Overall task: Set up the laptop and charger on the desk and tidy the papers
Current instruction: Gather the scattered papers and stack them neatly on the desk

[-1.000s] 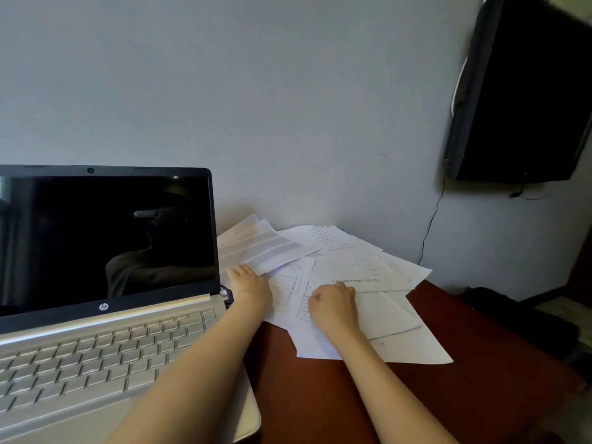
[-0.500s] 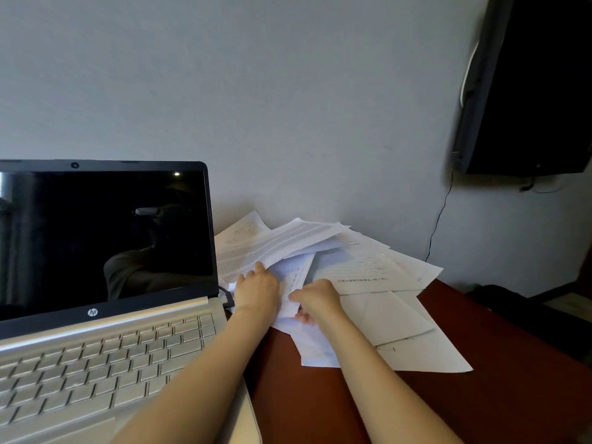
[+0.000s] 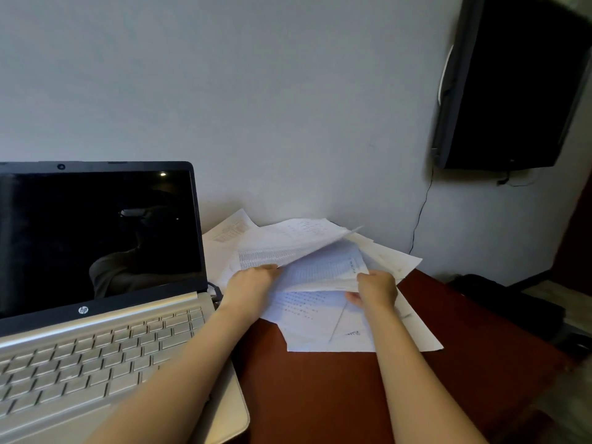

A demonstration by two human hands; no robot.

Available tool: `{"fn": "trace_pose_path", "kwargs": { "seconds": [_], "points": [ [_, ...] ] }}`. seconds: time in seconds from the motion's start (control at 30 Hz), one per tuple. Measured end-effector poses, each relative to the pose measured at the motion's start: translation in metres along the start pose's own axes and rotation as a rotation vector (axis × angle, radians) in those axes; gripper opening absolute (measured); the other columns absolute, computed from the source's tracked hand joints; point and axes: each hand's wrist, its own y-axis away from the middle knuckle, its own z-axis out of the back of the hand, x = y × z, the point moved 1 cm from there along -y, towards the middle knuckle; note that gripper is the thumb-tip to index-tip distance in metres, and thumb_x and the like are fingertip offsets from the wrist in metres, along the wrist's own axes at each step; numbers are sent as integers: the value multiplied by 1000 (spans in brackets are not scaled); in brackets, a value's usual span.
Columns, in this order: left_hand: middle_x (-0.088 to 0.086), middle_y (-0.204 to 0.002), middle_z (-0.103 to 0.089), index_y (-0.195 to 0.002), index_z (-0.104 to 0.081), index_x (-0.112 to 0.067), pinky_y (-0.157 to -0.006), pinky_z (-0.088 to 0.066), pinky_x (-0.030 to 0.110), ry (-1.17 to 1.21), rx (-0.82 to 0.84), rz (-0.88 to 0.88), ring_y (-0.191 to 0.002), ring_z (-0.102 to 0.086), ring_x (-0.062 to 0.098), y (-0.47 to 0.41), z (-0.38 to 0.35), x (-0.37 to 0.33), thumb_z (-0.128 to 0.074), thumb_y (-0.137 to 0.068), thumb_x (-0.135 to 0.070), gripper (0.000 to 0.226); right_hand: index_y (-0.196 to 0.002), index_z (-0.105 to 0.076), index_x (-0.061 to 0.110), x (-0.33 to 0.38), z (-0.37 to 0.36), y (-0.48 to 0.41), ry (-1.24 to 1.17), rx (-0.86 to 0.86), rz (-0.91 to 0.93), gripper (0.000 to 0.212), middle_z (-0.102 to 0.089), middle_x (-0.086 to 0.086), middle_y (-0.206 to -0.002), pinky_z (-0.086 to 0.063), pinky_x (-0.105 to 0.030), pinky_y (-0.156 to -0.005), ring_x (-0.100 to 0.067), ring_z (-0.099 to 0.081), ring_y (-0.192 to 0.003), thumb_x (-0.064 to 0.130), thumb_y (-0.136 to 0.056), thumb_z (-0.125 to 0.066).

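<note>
Left hand (image 3: 248, 285) pinching lifted white printed paper sheets (image 3: 288, 248), centre frame; right hand (image 3: 376, 288) gripping a sheet's edge; open silver laptop (image 3: 105, 347) lower left, reddish-brown wooden desk (image 3: 320, 395)

1. Your laptop (image 3: 96, 315) sits open on the desk (image 3: 320, 395), at its left edge.
2. The papers (image 3: 320, 283) lie just right of it, against the desk's back edge.
3. Your left hand (image 3: 250, 285) and right hand (image 3: 376, 288) are on the papers' near side, holding sheets raised above the rest.
</note>
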Motion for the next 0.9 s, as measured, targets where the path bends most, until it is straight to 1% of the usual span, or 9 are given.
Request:
{"fn": "trace_pose_path", "kwargs": {
  "seconds": [0.1,0.17,0.27,0.33,0.4,0.5,0.63,0.77,0.9],
  "points": [
    [-5,-129,-57,-126,-56,-30,-94,-40,28,111,4,24,-116,-55,22,4,0,0,-42,-91,-8,44,-60,-47,7,-2,25,-7,-52,-65,-53,31,-54,-12,-71,-47,-23,-37,-19,-59,-49,-7,-88,-49],
    [-7,-117,-64,-106,-67,-28,-89,-40,25,190,-14,53,-108,-59,21,8,0,0,-47,-89,-11,31,-62,-47,6,-3,40,-13,-95,-107,-93,27,-59,-16,-78,-51,-29,-45,-28,-62,-65,-6,-86,-50],
    [-4,-97,-69,-76,-70,-28,-82,-44,26,346,8,149,-96,-62,22,12,-1,0,-50,-82,-4,32,-81,-56,-1,-4,55,-13,-107,-134,-142,6,-64,-22,-104,-57,-41,-70,-39,-63,-93,2,-86,-52],
    [-2,-85,-68,-56,-63,-28,-79,-48,29,464,46,228,-91,-63,24,12,-2,0,-51,-77,-2,35,-97,-57,1,-5,59,-10,-130,-126,-119,23,-64,-18,-103,-56,-40,-61,-37,-63,-93,20,-91,-48],
    [2,-85,-69,-52,-60,-25,-78,-51,31,560,56,324,-91,-62,27,12,0,0,-53,-74,-2,33,-101,-56,4,-3,58,-6,-132,-118,-94,33,-61,-12,-96,-55,-36,-53,-33,-62,-89,34,-91,-47],
    [5,-86,-65,-58,-63,-21,-73,-46,28,634,67,435,-85,-58,28,13,3,-4,-51,-75,-3,28,-103,-59,-1,-2,54,-2,48,-78,-47,26,-57,-7,-82,-58,-44,-68,-30,-59,-84,20,-87,-59],
    [8,-94,-66,-65,-66,-23,-76,-42,28,760,55,475,-98,-58,30,18,4,-7,-49,-78,-2,30,-104,-64,-1,-3,52,-2,124,-43,-35,21,-60,-12,-96,-57,-40,-69,-28,-58,-83,-2,-84,-58],
    [5,-118,-61,-100,-66,-17,-87,-41,29,812,-78,492,-111,-54,26,21,4,-2,-43,-83,-3,32,-105,-66,3,-3,57,-4,101,-130,-1,30,-60,-12,-101,-56,-46,-76,-31,-59,-90,-7,-84,-47],
    [19,-135,-45,-136,-36,-7,-91,-37,34,872,-63,531,-119,-48,34,19,0,1,-48,-92,-18,46,-110,-64,0,-2,67,-7,-114,-221,-65,30,-60,-12,-105,-53,-38,-72,-28,-55,-89,-10,-85,-51]
  ]
}}
